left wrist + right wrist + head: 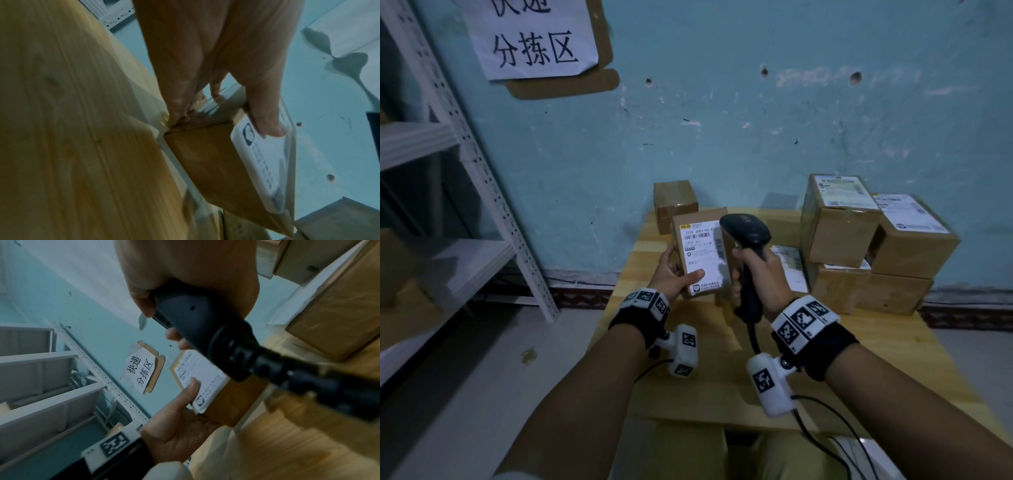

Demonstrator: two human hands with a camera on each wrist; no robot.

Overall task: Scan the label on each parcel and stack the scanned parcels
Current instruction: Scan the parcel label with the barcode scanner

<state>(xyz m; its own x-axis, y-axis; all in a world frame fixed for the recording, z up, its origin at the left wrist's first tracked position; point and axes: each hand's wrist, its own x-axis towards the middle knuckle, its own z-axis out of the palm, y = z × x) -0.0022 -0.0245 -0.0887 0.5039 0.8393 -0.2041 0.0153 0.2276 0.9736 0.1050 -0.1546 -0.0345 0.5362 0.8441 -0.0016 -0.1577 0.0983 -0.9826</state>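
Head view, centre: left hand grips a small cardboard parcel, matte white label facing up; right hand wraps the black plastic scanner over it.
Left wrist view: thumb pressed on the label's corner, above the wood-grain table.
Right wrist view: fingers curl round the smooth scanner handle, upper centre.

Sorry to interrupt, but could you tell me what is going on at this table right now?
A person is scanning parcels. Their left hand holds a small cardboard parcel upright above the wooden table, thumb on its white label. Their right hand grips a black barcode scanner, its head close to the label. Larger boxes sit stacked at the table's far right, and another small box stands behind the held parcel.
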